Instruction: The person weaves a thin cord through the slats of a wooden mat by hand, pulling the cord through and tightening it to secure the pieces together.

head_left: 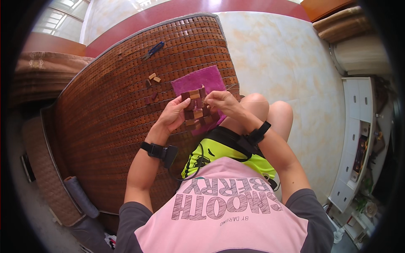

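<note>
Pink cloth of my shirt (219,232) fills the near side, with yellow-green shorts (192,162) just beyond it. Past them, between my two hands, is a patch of small light and dark brown wooden tiles (197,114), over a purple-pink cloth (206,77). My left hand (173,114) is clamped on the patch's left edge, thumb on top. My right hand (223,102) is at its right edge, thumb and forefinger together; whatever is between those tips is too small for me to tell. Everything sits at the right side of a large brown tiled mat (114,101). To the left of the cloth lie loose pale tiles (156,79) and, nearer, reddish ones (154,96). Farther off rest blue-handled snips (157,47).
</note>
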`<control>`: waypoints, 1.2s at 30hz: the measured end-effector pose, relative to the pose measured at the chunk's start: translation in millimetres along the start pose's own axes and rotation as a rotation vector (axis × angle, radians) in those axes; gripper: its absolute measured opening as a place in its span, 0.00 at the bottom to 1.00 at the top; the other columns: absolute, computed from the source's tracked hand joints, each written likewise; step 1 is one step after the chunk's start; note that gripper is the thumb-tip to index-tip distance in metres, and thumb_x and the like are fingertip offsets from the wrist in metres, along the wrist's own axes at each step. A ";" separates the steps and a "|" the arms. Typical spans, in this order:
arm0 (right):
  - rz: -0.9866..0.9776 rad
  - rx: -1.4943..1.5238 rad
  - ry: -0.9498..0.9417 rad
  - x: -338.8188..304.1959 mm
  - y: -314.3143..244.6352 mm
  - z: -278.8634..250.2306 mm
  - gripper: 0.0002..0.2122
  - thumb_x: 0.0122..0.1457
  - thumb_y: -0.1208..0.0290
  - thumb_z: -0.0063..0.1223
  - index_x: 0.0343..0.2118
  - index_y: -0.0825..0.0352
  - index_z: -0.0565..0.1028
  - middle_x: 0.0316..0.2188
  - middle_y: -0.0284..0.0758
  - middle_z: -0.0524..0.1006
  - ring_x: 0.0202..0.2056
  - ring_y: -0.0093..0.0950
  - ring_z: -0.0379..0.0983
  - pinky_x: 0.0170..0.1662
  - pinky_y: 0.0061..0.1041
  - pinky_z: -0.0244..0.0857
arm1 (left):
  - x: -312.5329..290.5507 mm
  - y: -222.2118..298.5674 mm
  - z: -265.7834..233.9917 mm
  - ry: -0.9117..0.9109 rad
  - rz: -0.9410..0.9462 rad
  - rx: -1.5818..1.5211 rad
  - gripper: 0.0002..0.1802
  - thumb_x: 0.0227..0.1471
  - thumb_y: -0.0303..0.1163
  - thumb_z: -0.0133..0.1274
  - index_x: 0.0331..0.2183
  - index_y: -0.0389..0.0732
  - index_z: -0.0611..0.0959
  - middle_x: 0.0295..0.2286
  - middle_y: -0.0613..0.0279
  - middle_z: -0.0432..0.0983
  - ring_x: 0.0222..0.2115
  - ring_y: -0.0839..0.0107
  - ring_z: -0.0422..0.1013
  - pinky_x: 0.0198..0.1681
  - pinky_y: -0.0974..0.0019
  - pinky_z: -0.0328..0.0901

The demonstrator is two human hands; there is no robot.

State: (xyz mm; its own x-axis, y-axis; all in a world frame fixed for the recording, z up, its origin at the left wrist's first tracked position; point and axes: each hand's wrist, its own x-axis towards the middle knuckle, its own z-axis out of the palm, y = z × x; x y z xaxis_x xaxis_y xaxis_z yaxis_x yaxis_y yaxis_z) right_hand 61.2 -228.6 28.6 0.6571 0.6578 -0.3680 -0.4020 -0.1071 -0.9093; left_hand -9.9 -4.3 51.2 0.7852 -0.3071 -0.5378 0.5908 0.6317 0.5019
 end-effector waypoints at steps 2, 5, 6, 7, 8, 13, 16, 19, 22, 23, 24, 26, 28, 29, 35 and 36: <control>0.025 0.017 -0.008 -0.9 -3.6 0.6 0.04 0.62 0.72 0.53 0.34 0.66 0.78 0.30 0.25 0.76 0.31 0.16 0.71 0.34 0.17 0.69 | -1.4 0.9 1.0 -0.005 0.014 0.011 0.18 0.61 0.30 0.50 0.51 0.37 0.72 0.45 0.57 0.75 0.45 0.67 0.74 0.52 0.54 0.69; 0.016 0.034 -0.010 -2.6 -6.2 0.5 0.04 0.63 0.73 0.52 0.34 0.66 0.78 0.30 0.25 0.76 0.32 0.15 0.71 0.34 0.17 0.69 | -2.5 0.7 -1.3 -0.017 0.036 0.081 0.19 0.60 0.29 0.51 0.52 0.37 0.72 0.46 0.56 0.75 0.45 0.65 0.74 0.51 0.52 0.70; 0.017 0.036 -0.009 -3.1 -6.9 0.6 0.04 0.63 0.73 0.52 0.34 0.66 0.78 0.30 0.25 0.76 0.32 0.15 0.71 0.34 0.17 0.69 | -2.4 0.9 -1.4 -0.017 0.034 0.082 0.19 0.60 0.29 0.51 0.52 0.37 0.72 0.46 0.56 0.75 0.45 0.65 0.74 0.51 0.52 0.70; 0.002 0.043 -0.017 -3.6 -7.5 0.7 0.04 0.63 0.73 0.52 0.34 0.66 0.78 0.30 0.25 0.76 0.32 0.15 0.71 0.34 0.17 0.69 | -2.0 1.2 -1.5 -0.022 0.026 0.064 0.19 0.59 0.28 0.51 0.51 0.37 0.72 0.46 0.55 0.75 0.45 0.65 0.74 0.51 0.52 0.70; -0.012 0.049 -0.026 -4.0 -8.0 0.8 0.04 0.63 0.73 0.52 0.34 0.66 0.78 0.30 0.25 0.76 0.32 0.15 0.70 0.34 0.16 0.69 | -1.6 1.3 -1.7 -0.026 0.019 0.046 0.19 0.59 0.27 0.52 0.51 0.37 0.72 0.46 0.55 0.75 0.45 0.64 0.74 0.51 0.51 0.70; -0.039 0.047 -0.033 -3.3 -6.8 -0.7 0.04 0.62 0.74 0.52 0.34 0.66 0.78 0.30 0.25 0.76 0.32 0.14 0.70 0.34 0.16 0.69 | 1.1 -0.7 -5.3 -0.039 -0.001 0.011 0.18 0.60 0.27 0.51 0.51 0.37 0.72 0.45 0.55 0.75 0.45 0.64 0.74 0.51 0.51 0.70; -0.044 0.047 -0.035 -1.9 -4.6 -3.5 0.04 0.62 0.74 0.52 0.34 0.66 0.78 0.30 0.25 0.76 0.31 0.14 0.70 0.34 0.16 0.68 | 2.6 -1.5 -4.3 -0.044 0.003 0.010 0.18 0.60 0.29 0.50 0.51 0.38 0.72 0.45 0.56 0.75 0.45 0.64 0.74 0.50 0.51 0.70; -0.038 0.033 -0.021 -2.3 -6.6 -1.6 0.05 0.62 0.72 0.53 0.34 0.66 0.78 0.29 0.25 0.76 0.31 0.14 0.69 0.33 0.16 0.68 | 0.3 1.0 -1.2 -0.050 0.004 -0.009 0.17 0.61 0.29 0.49 0.51 0.38 0.73 0.45 0.57 0.76 0.45 0.65 0.74 0.50 0.52 0.70; -0.047 0.022 -0.005 -2.7 -10.1 0.9 0.05 0.62 0.72 0.53 0.34 0.66 0.78 0.29 0.24 0.75 0.30 0.14 0.69 0.33 0.17 0.68 | -0.8 2.4 -1.8 -0.063 0.000 -0.031 0.17 0.61 0.29 0.48 0.51 0.38 0.73 0.45 0.58 0.76 0.44 0.66 0.74 0.50 0.54 0.70; -0.060 0.015 -0.003 -2.7 -11.1 1.5 0.05 0.62 0.71 0.53 0.34 0.66 0.78 0.28 0.24 0.75 0.30 0.14 0.69 0.33 0.17 0.68 | -0.7 2.6 -2.4 -0.071 0.002 -0.031 0.17 0.61 0.29 0.48 0.52 0.38 0.73 0.45 0.58 0.76 0.44 0.66 0.74 0.50 0.54 0.70; -0.059 0.017 0.000 -2.7 -11.1 1.8 0.05 0.62 0.71 0.53 0.34 0.66 0.78 0.28 0.24 0.75 0.30 0.14 0.69 0.33 0.17 0.68 | -0.2 2.6 -2.1 -0.072 -0.001 -0.030 0.17 0.61 0.29 0.48 0.52 0.38 0.73 0.45 0.58 0.76 0.44 0.66 0.74 0.50 0.54 0.70; -0.034 0.003 0.029 -2.4 -11.1 2.2 0.05 0.62 0.72 0.53 0.34 0.67 0.78 0.28 0.25 0.75 0.30 0.15 0.69 0.33 0.17 0.68 | 1.0 2.6 -1.3 -0.079 -0.005 -0.044 0.17 0.62 0.30 0.47 0.52 0.38 0.73 0.46 0.57 0.75 0.45 0.66 0.74 0.51 0.54 0.69; -0.063 -0.015 0.022 -1.9 -14.3 5.2 0.05 0.62 0.72 0.53 0.34 0.67 0.78 0.27 0.25 0.75 0.29 0.15 0.69 0.33 0.17 0.68 | 0.2 2.2 -4.3 -0.085 -0.002 -0.053 0.17 0.62 0.30 0.47 0.52 0.39 0.73 0.46 0.58 0.75 0.45 0.66 0.74 0.51 0.54 0.69; -0.093 -0.037 0.012 -1.6 -15.9 7.0 0.05 0.62 0.73 0.52 0.34 0.67 0.78 0.27 0.26 0.76 0.29 0.15 0.69 0.33 0.17 0.68 | -0.4 1.9 -5.6 -0.091 0.003 -0.063 0.17 0.62 0.31 0.47 0.52 0.39 0.73 0.46 0.58 0.75 0.45 0.66 0.74 0.51 0.53 0.69; -0.097 0.062 0.065 -0.7 -6.1 3.9 0.04 0.62 0.74 0.52 0.34 0.68 0.77 0.26 0.27 0.76 0.28 0.15 0.71 0.31 0.17 0.68 | -1.3 5.9 3.8 -0.042 0.051 -0.023 0.17 0.62 0.32 0.48 0.52 0.38 0.73 0.46 0.58 0.75 0.45 0.65 0.74 0.50 0.53 0.70; -0.096 0.061 0.062 -1.0 -7.0 3.8 0.04 0.62 0.74 0.52 0.34 0.68 0.77 0.26 0.27 0.76 0.28 0.15 0.71 0.31 0.17 0.68 | -2.8 7.7 4.0 -0.039 0.054 -0.024 0.17 0.62 0.32 0.48 0.52 0.38 0.73 0.46 0.58 0.75 0.45 0.65 0.74 0.50 0.53 0.70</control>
State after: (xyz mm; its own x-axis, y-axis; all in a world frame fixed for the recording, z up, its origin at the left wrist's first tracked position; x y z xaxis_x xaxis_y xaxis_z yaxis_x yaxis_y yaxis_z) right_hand 60.9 -225.7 36.0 0.7319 0.6155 -0.2925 -0.3721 0.0013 -0.9282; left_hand -6.8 -1.4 59.3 0.8227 -0.2997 -0.4832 0.5432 0.6650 0.5125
